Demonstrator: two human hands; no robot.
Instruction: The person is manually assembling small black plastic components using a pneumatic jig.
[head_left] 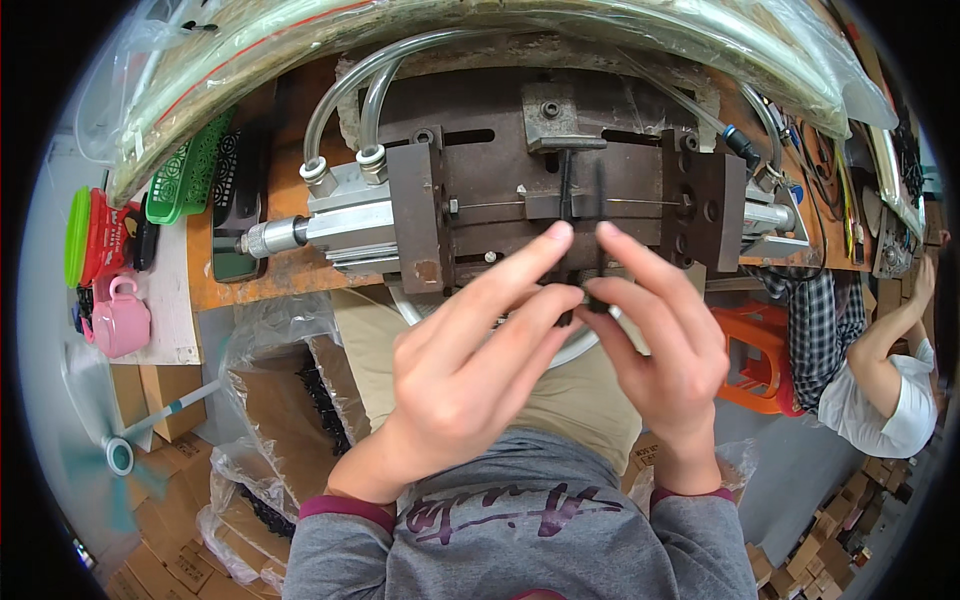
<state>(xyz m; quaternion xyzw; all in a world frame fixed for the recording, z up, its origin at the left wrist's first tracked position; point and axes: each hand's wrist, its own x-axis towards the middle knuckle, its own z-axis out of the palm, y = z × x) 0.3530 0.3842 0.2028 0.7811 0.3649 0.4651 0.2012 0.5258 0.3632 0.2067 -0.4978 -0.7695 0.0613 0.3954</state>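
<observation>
A thin, blurry black strip (601, 190) stands up from the right hand (665, 345), whose bent fingers pinch it low down. Another straight black strip (566, 185) is by the left hand (460, 350). Its fingers curl close, but fingertips hide whether they grip. Behind is a hard, brown metal machine (480, 95).

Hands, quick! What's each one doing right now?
Left hand: closed, seemingly holding a thin black stick.
Right hand: closed, seemingly holding another, blurry black stick.
</observation>
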